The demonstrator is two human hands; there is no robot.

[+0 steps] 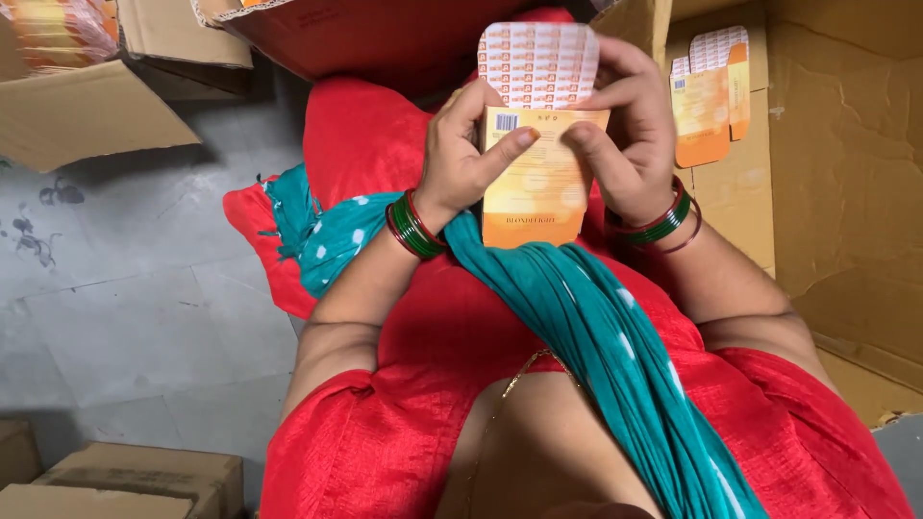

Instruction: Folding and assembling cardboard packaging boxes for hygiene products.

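Orange carton [535,163] pinched at both side edges by left hand [460,159], right hand [630,130].

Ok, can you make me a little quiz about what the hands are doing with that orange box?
1. True or false: both hands hold the flat orange carton.
2. What is tucked into its top? A) a patterned sheet B) a spoon C) a pen
3. What kind of big box, with more flat cartons inside, stands by the right hand?

Key: 1 true, the left hand grips it too; 2 A, the patterned sheet; 3 a cardboard box.
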